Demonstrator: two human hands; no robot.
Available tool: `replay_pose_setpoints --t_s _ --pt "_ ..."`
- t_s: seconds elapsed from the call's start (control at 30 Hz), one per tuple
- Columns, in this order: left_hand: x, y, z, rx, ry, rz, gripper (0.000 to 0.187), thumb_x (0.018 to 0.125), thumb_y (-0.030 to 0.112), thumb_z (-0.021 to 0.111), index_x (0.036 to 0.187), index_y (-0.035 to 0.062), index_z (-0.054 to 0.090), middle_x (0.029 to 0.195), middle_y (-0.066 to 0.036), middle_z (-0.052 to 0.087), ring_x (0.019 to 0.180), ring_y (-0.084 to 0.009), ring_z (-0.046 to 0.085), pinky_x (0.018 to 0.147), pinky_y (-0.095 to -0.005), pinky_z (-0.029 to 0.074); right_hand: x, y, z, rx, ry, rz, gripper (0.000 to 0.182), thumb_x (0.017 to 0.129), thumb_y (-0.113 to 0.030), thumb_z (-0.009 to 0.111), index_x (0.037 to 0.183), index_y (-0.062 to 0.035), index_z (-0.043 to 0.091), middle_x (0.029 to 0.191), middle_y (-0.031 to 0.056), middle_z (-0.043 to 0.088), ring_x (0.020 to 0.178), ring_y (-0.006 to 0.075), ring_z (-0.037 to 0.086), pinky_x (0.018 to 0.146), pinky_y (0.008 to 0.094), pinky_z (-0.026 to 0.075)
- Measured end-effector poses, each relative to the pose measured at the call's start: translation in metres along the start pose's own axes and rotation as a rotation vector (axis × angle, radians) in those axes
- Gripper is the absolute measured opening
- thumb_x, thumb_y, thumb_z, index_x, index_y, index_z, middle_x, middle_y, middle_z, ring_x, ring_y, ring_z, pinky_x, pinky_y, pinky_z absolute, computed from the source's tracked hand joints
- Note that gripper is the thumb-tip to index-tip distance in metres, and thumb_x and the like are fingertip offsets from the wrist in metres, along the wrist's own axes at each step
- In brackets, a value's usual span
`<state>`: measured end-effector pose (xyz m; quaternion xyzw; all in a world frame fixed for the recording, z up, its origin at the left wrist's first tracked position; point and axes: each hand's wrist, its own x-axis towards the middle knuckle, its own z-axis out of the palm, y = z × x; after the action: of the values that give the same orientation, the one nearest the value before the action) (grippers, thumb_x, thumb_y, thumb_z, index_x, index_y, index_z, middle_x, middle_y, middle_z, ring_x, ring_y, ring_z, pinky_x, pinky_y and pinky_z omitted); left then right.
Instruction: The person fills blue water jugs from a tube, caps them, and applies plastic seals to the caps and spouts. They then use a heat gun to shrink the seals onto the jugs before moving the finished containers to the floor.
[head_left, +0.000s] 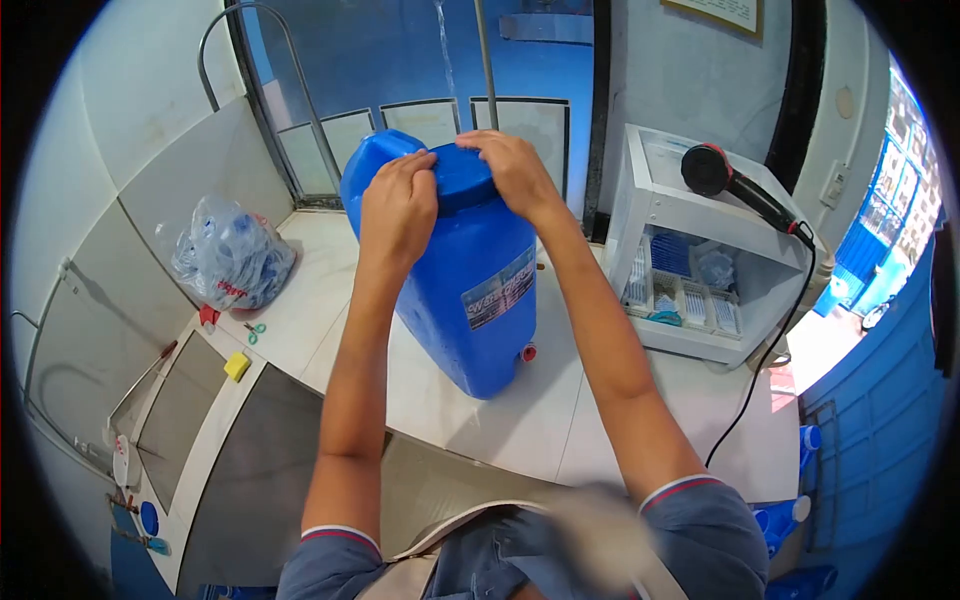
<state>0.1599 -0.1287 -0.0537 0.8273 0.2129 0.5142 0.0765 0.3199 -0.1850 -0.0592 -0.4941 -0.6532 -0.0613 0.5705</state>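
A tall blue water jug stands upright on the white tiled counter in front of me, a printed label on its side and a small red-ended spigot low down. Its round blue screw cap is on top. My left hand curls against the cap's left side, fingers bent and closed. From the right, my right hand wraps over the cap's far right edge. The fingertips of the right hand are partly hidden behind the rim. Behind my left hand rises the jug's moulded handle.
Left on the counter lie a knotted plastic bag, green-handled scissors and a yellow sponge. At right, a white cabinet with small boxes carries a heat gun or hair dryer, its black cord trailing down.
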Motion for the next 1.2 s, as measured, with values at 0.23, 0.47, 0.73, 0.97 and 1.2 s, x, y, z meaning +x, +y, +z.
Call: replay_pose_setpoints --t_s 0.23,0.47,0.73,0.97,1.2 --pt "0.046 -0.099 0.017 -0.145 -0.052 0.168 0.042 0.090 0.029 0.042 0.111 -0.0051 0.055 0.116 -0.020 0.056 0.115 -0.0314 0.048 0.100 -0.0356 0.033 -0.031 -0.084 0.010 -0.702 0.279 0.194 0.041 0.090 -0.030 0.038 0.085 0.0014 0.064 0.095 0.0220 0.062 0.088 0.0327 0.060 0.079 0.0436 0.047" --pt "-0.013 -0.002 0.022 -0.188 -0.017 -0.499 0.071 0.092 0.052 0.028 0.133 -0.0053 0.031 0.144 -0.023 0.023 0.137 -0.0364 0.011 0.109 -0.0463 0.008 0.018 0.011 -0.004 -0.215 0.134 0.224 0.051 0.092 -0.037 0.030 0.087 -0.0004 0.064 0.085 0.0253 0.061 0.090 0.0406 0.057 0.079 0.0468 0.045" --pt "0.006 -0.034 0.006 -0.399 -0.259 -0.371 0.069 0.092 0.052 0.019 0.137 0.0007 0.028 0.146 -0.020 0.021 0.135 -0.0410 0.014 0.107 -0.0534 0.008 0.025 -0.006 -0.033 -0.308 0.129 0.446 0.057 0.092 -0.041 0.025 0.082 -0.0022 0.065 0.089 0.0256 0.061 0.094 0.0416 0.056 0.087 0.0454 0.040" --pt "0.014 -0.041 0.002 -0.263 -0.247 -0.489 0.076 0.091 0.053 0.023 0.140 -0.0039 0.014 0.144 -0.025 0.020 0.135 -0.0437 0.004 0.108 -0.0519 0.007 -0.024 -0.065 -0.016 -0.301 0.138 0.397 0.044 0.089 -0.031 0.033 0.092 0.0008 0.064 0.100 0.0247 0.060 0.099 0.0411 0.054 0.090 0.0451 0.040" --pt "-0.020 0.040 0.017 -0.139 0.101 -0.445 0.061 0.093 0.039 0.028 0.130 -0.0093 0.033 0.138 -0.028 0.029 0.131 -0.0432 0.023 0.107 -0.0475 0.014 0.027 0.014 -0.008 0.359 -0.104 0.478 0.036 0.081 -0.022 0.044 0.100 0.0020 0.064 0.100 0.0180 0.064 0.093 0.0251 0.058 0.084 0.0322 0.042"
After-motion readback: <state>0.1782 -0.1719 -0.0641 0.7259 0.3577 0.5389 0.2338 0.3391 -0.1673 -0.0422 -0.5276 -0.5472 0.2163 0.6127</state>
